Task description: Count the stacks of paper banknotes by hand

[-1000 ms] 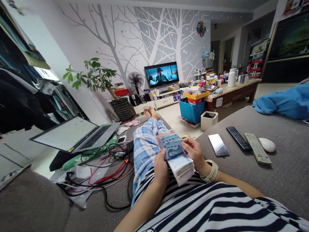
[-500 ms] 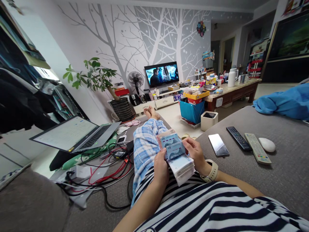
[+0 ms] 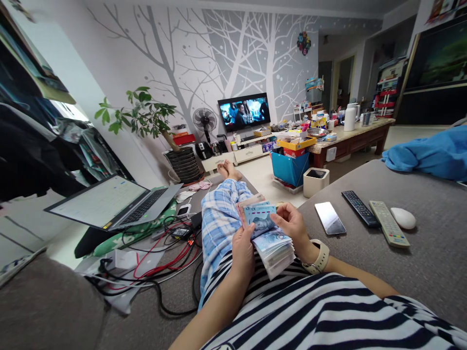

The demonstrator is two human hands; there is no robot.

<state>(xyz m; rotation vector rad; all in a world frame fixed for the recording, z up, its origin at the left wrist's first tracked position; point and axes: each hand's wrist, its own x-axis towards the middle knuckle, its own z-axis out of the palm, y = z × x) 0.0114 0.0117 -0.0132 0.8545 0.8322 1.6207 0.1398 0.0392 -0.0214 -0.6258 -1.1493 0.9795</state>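
A thick stack of banknotes [image 3: 274, 250] is held over my lap, its lower end folded toward me. My left hand [image 3: 243, 248] is closed around the left side of the stack, thumb on top. Blue notes stand raised at the upper part, and pinkish notes [image 3: 251, 201] show behind them. My right hand [image 3: 292, 226] is closed, with thumb and fingers pinching the right edge of a blue banknote [image 3: 260, 222] that bears a portrait. A pale watch [image 3: 319, 257] is on my right wrist.
On the sofa to the right lie a phone [image 3: 330, 218], a black remote [image 3: 360, 209], a pale remote [image 3: 389, 223] and a white mouse [image 3: 403, 218]. At left are an open laptop [image 3: 142, 206] and tangled cables [image 3: 164, 272]. A wooden table [image 3: 350, 138] stands beyond.
The blue note at my right fingertips has shifted and now shows its portrait side. My right fingers have moved slightly to the left and up. My left hand stays in place.
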